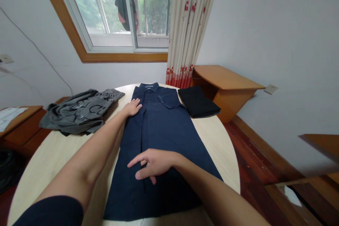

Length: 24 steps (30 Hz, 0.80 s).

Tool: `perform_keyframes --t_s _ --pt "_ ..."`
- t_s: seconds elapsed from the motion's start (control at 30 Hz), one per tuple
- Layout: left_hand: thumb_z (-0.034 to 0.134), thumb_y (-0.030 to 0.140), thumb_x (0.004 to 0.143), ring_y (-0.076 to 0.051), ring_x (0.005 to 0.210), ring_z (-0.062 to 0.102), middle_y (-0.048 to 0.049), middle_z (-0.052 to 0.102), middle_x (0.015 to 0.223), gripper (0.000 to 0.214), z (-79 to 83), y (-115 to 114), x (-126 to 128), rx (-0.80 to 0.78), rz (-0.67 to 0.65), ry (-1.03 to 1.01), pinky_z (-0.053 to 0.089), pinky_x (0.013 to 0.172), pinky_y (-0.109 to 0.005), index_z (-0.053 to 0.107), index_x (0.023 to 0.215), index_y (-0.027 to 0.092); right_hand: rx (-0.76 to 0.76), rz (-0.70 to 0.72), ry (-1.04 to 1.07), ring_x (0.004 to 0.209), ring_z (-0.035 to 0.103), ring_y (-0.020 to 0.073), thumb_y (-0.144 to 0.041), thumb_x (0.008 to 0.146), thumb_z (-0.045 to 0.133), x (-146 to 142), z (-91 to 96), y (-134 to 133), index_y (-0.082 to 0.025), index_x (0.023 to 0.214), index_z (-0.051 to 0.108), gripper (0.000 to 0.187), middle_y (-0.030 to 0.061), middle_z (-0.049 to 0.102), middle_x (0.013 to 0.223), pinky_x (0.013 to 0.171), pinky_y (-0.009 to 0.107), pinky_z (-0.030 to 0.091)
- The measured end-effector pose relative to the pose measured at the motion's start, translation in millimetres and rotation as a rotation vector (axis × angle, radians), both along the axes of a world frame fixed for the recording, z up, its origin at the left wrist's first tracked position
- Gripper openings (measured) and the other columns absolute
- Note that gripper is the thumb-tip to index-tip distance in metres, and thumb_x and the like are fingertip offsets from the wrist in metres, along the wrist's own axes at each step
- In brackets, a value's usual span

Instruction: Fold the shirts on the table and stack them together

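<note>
The person's bare right forearm and a dark left sleeve come in nearest the camera at the bottom edge. The right hand is over the lower front of a navy shirt, its index finger stretched out, its thumb apart and the other fingers loosely curled, gripping nothing visible; whether it touches the cloth I cannot tell. The left hand rests palm down near the collar end, at the shirt's left edge, fingers extended and released. The shirt lies lengthwise on a pale round table, collar toward the window, a long fold running down its left part. 2 other cloth items flank the collar end: a rumpled gray garment with dark lettering at left, and a folded black garment just beside the shirt at right.
</note>
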<state>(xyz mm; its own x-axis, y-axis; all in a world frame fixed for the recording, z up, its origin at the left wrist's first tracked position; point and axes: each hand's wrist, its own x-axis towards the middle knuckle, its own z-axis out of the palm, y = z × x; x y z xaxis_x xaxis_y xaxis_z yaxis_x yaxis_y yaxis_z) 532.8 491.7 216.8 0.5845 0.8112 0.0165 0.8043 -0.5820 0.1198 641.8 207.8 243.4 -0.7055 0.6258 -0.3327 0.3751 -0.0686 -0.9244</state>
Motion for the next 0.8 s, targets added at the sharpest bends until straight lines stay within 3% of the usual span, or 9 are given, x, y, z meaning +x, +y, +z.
perform_keyframes --t_s 0.1,0.2,0.37,0.43,0.57,0.67,0.8 --pt "0.02 0.045 0.101 -0.027 0.153 0.017 -0.0118 0.02 0.165 0.065 -9.7 -0.1 -3.1 -0.015 0.009 0.018 0.023 0.12 -0.046 0.025 0.158 0.014 -0.074 0.079 -0.014 0.049 0.059 0.0046 -0.019 0.092 0.065 -8.7 13.5 -8.3 -0.019 0.145 0.051 0.055 -0.0061 0.062 0.067 0.054 0.014 0.038" --pt "0.018 0.047 0.102 -0.026 0.153 0.014 -0.0113 0.015 0.166 0.066 -9.0 -0.4 -2.8 -0.032 0.012 0.041 0.021 0.12 -0.047 0.02 0.159 0.015 -0.159 0.145 0.066 0.048 0.06 0.0033 -0.015 0.095 0.057 -8.6 29.3 -12.9 -0.02 0.142 0.053 0.048 -0.0034 0.069 0.077 0.051 0.013 0.037" --pt "0.025 0.053 0.1 -0.03 0.153 0.015 -0.014 0.017 0.165 0.071 -0.7 -2.7 3.8 -0.021 0.008 0.072 0.019 0.12 -0.052 0.023 0.158 0.013 -0.307 0.325 0.062 0.046 0.06 0.0072 -0.036 0.093 0.063 5.7 41.2 -9.8 -0.02 0.126 0.066 0.037 0.0004 0.075 0.079 0.045 0.015 0.037" --pt "0.024 0.05 0.101 -0.029 0.153 0.013 -0.0156 0.016 0.165 0.07 0.9 -9.0 7.5 0.016 -0.001 0.067 0.015 0.121 -0.051 0.024 0.158 0.009 -0.149 0.17 0.023 0.044 0.055 0.0075 -0.035 0.093 0.062 9.1 34.3 -6.5 -0.016 0.117 0.07 0.032 -0.0002 0.072 0.069 0.046 0.016 0.037" --pt "0.022 0.042 0.103 -0.026 0.154 0.011 -0.0146 0.015 0.166 0.064 0.9 -35.0 8.9 0.079 -0.045 0.055 0.012 0.122 -0.046 0.026 0.157 0.008 0.504 -0.392 -0.065 0.056 0.059 0.0093 -0.023 0.089 0.063 6.7 9.7 0.5 -0.015 0.099 0.075 0.018 0.0009 0.071 0.069 0.057 0.018 0.042" --pt "0.022 0.043 0.103 -0.028 0.153 0.015 -0.0167 0.018 0.164 0.065 -2.9 -63.6 -0.2 0.113 -0.078 0.058 0.014 0.122 -0.046 0.028 0.155 0.004 0.752 -0.464 -0.085 0.066 0.063 0.0113 -0.02 0.087 0.062 1.1 -4.6 3.7 -0.017 0.092 0.076 0.015 0.0028 0.073 0.078 0.065 0.02 0.045" --pt "0.024 0.045 0.102 -0.029 0.152 0.019 -0.0172 0.023 0.163 0.065 -13.0 -106.2 -22.1 0.124 -0.095 0.05 0.019 0.122 -0.047 0.034 0.153 0.006 0.813 -0.454 -0.07 0.066 0.063 0.0118 -0.022 0.088 0.061 -2.8 -12.7 6.5 -0.018 0.09 0.076 0.016 0.0028 0.074 0.08 0.065 0.02 0.044"
